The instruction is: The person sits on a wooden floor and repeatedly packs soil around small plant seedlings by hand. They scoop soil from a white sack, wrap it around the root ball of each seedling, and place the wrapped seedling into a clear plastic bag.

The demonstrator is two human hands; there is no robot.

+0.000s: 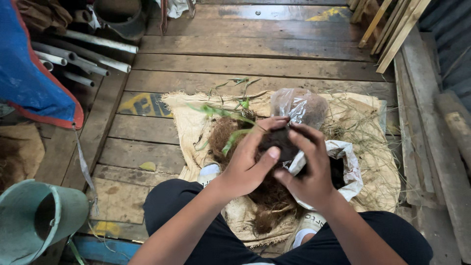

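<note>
My left hand (250,162) and my right hand (309,164) are cupped together around a dark ball of soil (278,140) in the middle of the head view. A small green plant (230,118) with thin leaves sticks out to the left of the ball. Brown coconut fibre (223,132) lies just behind my left hand and more hangs below the hands. Beneath my right hand sits an open white plastic bag (351,164) with dark soil in it. Everything rests over a tan burlap sack (189,118) spread on the wooden floor.
A clear plastic bag (299,105) with brown material stands behind the hands. Grey pipes (88,54) lie at the back left beside a blue tarp (24,73). A teal bucket (44,216) lies tipped at front left. Wooden slats (392,24) lean at the back right.
</note>
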